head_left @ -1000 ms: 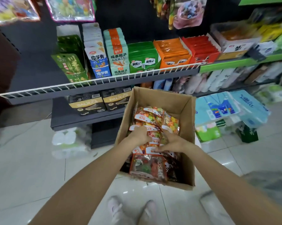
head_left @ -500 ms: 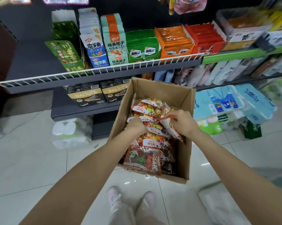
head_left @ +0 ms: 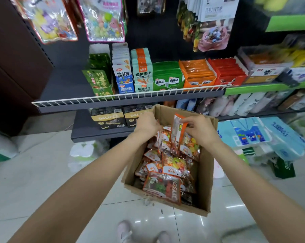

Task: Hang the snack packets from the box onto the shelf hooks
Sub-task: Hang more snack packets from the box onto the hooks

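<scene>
We note the shelf unit point(head_left: 130, 100) across the far side, its white wire rail fronting upright rows of green, blue, orange and red packs. Above it, hanging bags point(head_left: 104, 20) dangle against the dark back panel. On the floor to the right lie blue tissue packs point(head_left: 264, 135).

Near centre, on the pale tiled floor, stands the open cardboard box point(head_left: 206, 181), just in front of the lower shelf. It is filled with snack packets point(head_left: 172, 165), orange-and-clear, piled loosely on one another.

Our right hand point(head_left: 199, 130) is over the far end of the box, fingers curled and pinching the top edge of one orange packet point(head_left: 179, 130), which is raised upright above the pile. Our left hand point(head_left: 147, 123) sits at the box's far left corner, fingers bent down toward the packets; whether they grip one we cannot tell.

Two shoes point(head_left: 125, 232) show at the near edge.
</scene>
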